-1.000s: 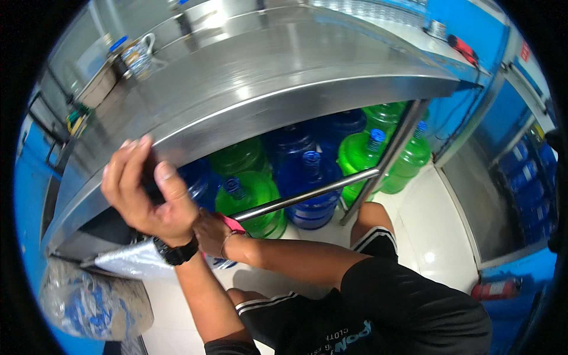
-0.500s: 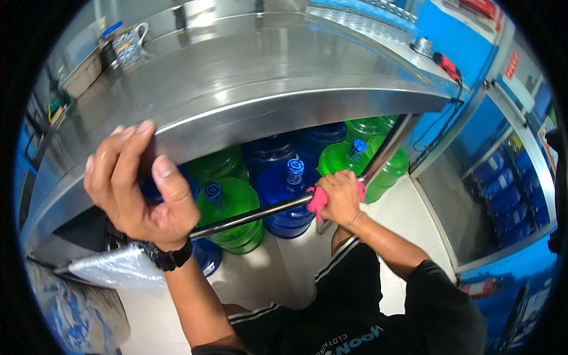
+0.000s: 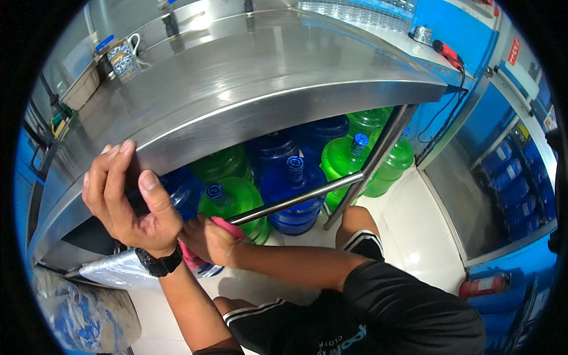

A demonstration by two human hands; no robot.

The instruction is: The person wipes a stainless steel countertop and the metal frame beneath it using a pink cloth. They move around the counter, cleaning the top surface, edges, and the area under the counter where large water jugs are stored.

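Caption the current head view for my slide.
Left hand at the steel table's front edge, right hand holding a pink cloth on the metal rail, with green and blue jugs beyond.

1. Looks like a water-refilling shop, work area.
2. Main evidence: big narrow-necked green jugs (image 3: 239,195) and blue jugs (image 3: 294,201) on white tile floor (image 3: 408,236), below the front edge of a stainless-steel table (image 3: 260,59).
3. Black valve-like fittings (image 3: 170,25) along the surface's back edge.
4. Clear containers, probably plastic bottles (image 3: 355,21), in rows on a white side counter (image 3: 399,42) past the surface's right edge.
5. Metal-framed glass door (image 3: 452,177) at right, more blue containers (image 3: 509,171) showing in it.
6. Fire extinguisher (image 3: 485,286) near the door's bottom corner: fits commercial premises.
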